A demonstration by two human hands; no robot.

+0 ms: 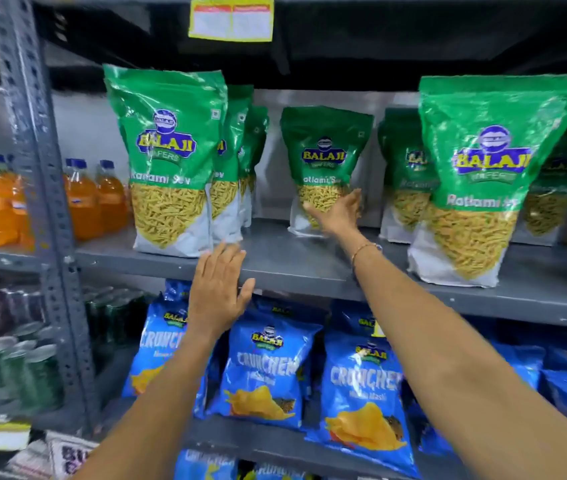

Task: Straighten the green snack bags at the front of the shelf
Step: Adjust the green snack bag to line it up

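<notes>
Green fills the top of each Balaji Ratlami Sev bag, with a blue-and-yellow logo; below it a clear window shows yellow sev, and the base is white. They stand upright on the grey metal shelf (296,261) at my chest height.

At the left, the front bag (167,161) stands at the shelf edge with at least two more packed close behind it. In the middle, a lone bag (323,157) sits far back against the rear wall. At the right, a large-looking bag (483,181) stands at the front edge, with one behind it on its left and another behind on its right, both partly hidden. That makes seven green bags I can count, though the rear ones overlap.

My right hand (339,211) reaches deep into the shelf, fingers spread and loose, palm against the lower right of the middle bag; I cannot tell whether the fingers grip it or only rest on it. A thin bracelet (361,249) circles that wrist. My left hand (218,289) is flat and open, fingers together, in front of the shelf edge just below the left front bag, holding nothing.

Below, blue Crunchem chip bags (264,368) fill the next shelf; three show clearly in front. To the left, past the perforated upright (50,216), stand orange drink bottles (84,202), blurred, and dark green cans (29,368) beneath.
</notes>
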